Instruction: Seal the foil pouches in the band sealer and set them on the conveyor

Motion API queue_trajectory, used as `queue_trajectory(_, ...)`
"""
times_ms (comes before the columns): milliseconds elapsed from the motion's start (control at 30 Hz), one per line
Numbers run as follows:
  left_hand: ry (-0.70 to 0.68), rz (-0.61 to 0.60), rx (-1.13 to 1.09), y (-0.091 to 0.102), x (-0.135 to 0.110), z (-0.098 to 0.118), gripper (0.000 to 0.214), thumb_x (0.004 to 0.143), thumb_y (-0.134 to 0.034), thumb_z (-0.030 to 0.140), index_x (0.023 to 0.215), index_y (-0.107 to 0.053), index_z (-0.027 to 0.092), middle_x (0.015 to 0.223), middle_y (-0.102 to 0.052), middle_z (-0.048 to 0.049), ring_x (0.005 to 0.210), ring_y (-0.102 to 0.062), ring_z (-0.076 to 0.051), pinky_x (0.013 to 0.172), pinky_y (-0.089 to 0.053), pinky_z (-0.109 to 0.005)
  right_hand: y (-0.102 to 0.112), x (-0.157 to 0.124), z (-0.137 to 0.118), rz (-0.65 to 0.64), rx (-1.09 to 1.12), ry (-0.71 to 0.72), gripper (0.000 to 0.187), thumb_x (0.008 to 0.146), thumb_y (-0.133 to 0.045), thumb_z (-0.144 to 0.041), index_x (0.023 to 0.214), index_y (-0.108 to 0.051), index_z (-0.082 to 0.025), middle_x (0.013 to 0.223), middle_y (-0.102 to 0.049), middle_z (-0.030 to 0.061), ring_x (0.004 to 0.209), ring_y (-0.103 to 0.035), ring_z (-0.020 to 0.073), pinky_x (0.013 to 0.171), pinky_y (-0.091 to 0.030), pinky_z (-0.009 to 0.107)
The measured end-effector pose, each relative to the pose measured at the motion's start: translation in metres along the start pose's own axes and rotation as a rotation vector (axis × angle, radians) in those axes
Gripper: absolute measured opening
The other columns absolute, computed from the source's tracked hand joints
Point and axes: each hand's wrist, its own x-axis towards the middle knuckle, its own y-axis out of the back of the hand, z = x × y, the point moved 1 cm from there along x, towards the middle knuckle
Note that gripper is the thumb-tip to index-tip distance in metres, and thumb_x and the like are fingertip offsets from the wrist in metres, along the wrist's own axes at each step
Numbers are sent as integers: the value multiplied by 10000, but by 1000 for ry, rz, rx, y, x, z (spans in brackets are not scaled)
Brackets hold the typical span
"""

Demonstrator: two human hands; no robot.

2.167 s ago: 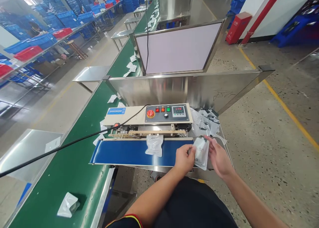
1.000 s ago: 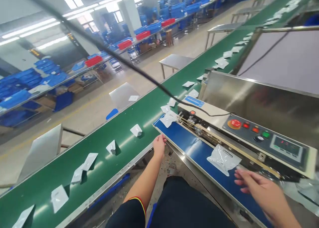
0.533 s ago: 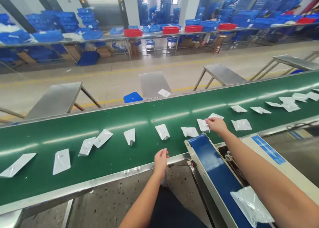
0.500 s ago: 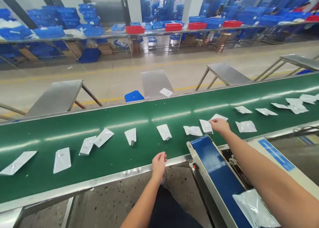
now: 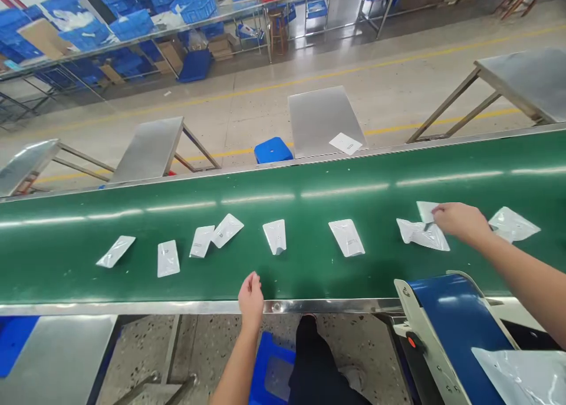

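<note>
A long green conveyor belt [image 5: 309, 198] runs across in front of me with several white plastic pouches lying flat on it. My right hand [image 5: 460, 222] reaches over the belt at the right. Its fingertips pinch the edge of a crumpled white pouch [image 5: 420, 234], which overlaps a smaller pouch [image 5: 425, 209]. Another pouch [image 5: 513, 223] lies just right of that hand. My left hand [image 5: 250, 296] hovers at the belt's near steel edge [image 5: 177, 306]. Its fingers are loosely curled and I see nothing in them. The nearest pouch [image 5: 275, 236] is ahead of it.
The blue belt of a sealing machine [image 5: 460, 322] sits at the lower right with a clear pouch [image 5: 522, 375] on it. More pouches [image 5: 347, 237] [image 5: 168, 257] dot the green belt. Steel side tables [image 5: 325, 119] and a blue stool [image 5: 273, 150] stand beyond.
My view has swung left from the sealing machine and tipped down over the green belt. My right hand went from the sealer's belt to the pouches on the green belt.
</note>
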Motion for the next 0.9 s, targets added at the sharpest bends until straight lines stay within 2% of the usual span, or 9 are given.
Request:
queue_trajectory(100, -37, 14, 57, -39, 30, 49, 487, 1048, -650, 545, 1394, -733, 213, 1449, -753, -194, 1275, -752, -329, 1121, -585, -470, -21, -21, -70, -174, -14, 146, 405, 1121, -610, -347, 948, -863, -83, 1068, -782, 237, 944, -722, 288, 807, -449, 371)
queue_trajectory(200, -287, 121, 285, -56, 65, 92, 576, 1049, -617, 359, 1581, -590, 140, 1621, -618, -239, 1530, -574, -356, 1306, -426, -499, -65, -63, -139, -244, -94, 271, 605, 965, -833, -630, 1077, -829, -35, 1140, -737, 280, 1019, -734, 363, 844, -504, 381)
queue_trajectory(267, -442, 169, 507, -49, 95, 110, 728, 963, -659, 231, 1658, -491, 96, 1753, -465, -258, 1667, -390, -377, 1377, -310, -512, -90, -87, -170, -219, -190, 302, 694, 893, -933, -535, 1287, -751, 7, 1271, -680, 321, 1127, -723, 427, 880, -534, 410)
queue_trajectory(367, -496, 106, 812, -18, 142, 119, 944, 844, -723, 153, 1722, -384, 83, 1858, -273, -259, 1739, -218, -406, 1400, -230, -545, -105, -99, -189, -196, -246, 342, 412, 979, -771, -178, 1340, -702, 8, 1260, -670, 307, 1137, -736, 407, 909, -536, 408)
queue_trajectory(467, -500, -33, 997, 11, 176, 116, 963, 836, -742, 150, 1726, -382, 90, 1759, -453, -282, 1703, -298, -421, 1400, -157, -589, -99, -92, -190, -206, -230, 376, 375, 1015, -534, -41, 1346, -707, -26, 1198, -692, 275, 1012, -759, 358, 880, -527, 396)
queue_trajectory(533, -537, -82, 1040, 22, 183, 112, 825, 915, -695, 168, 1696, -446, 83, 1564, -645, -286, 1586, -474, -416, 1393, -127, -595, -93, -87, -192, -186, -189, 370, 509, 1024, -475, -45, 1501, -649, -75, 1221, -696, 262, 967, -756, 359, 852, -528, 402)
queue_trajectory(633, -563, -115, 969, 27, 173, 105, 634, 1027, -590, 193, 1654, -546, 115, 1284, -771, -236, 1351, -658, -375, 1347, -242, -535, -92, -89, -216, -140, -20, 367, 628, 1045, -462, -89, 1661, -573, -144, 1290, -692, 262, 1018, -748, 382, 864, -539, 417)
queue_trajectory(800, -611, -99, 585, 45, 149, 97, 395, 1021, -648, 218, 1384, -805, 214, 1129, -796, -184, 1221, -696, -356, 1241, -386, -469, -118, -114, -304, -180, 151, 441, 533, 1021, -495, -119, 1476, -771, -154, 1380, -675, 251, 1195, -728, 372, 989, -566, 425)
queue_trajectory(900, -691, -5, 414, 68, 151, 101, 361, 1013, -647, 214, 1320, -837, 224, 1129, -802, -183, 1208, -693, -361, 1244, -388, -501, -139, -139, -351, -207, 216, 500, 424, 996, -523, -191, 1264, -843, -113, 1250, -707, 274, 1192, -728, 431, 1007, -588, 530)
